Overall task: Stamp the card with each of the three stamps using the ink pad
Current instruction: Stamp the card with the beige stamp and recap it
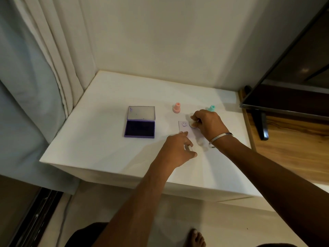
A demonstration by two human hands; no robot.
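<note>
The card point(185, 128) lies flat on the white surface point(106, 148), its long axis running from the person's body away toward the wall, with one smiley print already on its far left part. The right hand point(207, 124) is closed around a stamp point(192, 124), whose round face meets the card's far right edge, just beside that print. The stamp looks a little tilted (whether it presses fully cannot be told). The left hand point(178, 150) rests over the card's near end, fingers curled down on it, grasping nothing and apparently pinning it.

The next move likely turns on lifting the stamp straight up without dragging the card, which the left hand's hold should prevent. The pink stamp point(176, 108) stands upright beyond the card, to the left of the right hand, and the teal stamp point(211, 108) stands just behind the right hand's knuckles, so the right hand is nearer both. The open ink pad point(139, 128) sits well to the left of the card, with bare surface between them.
</note>
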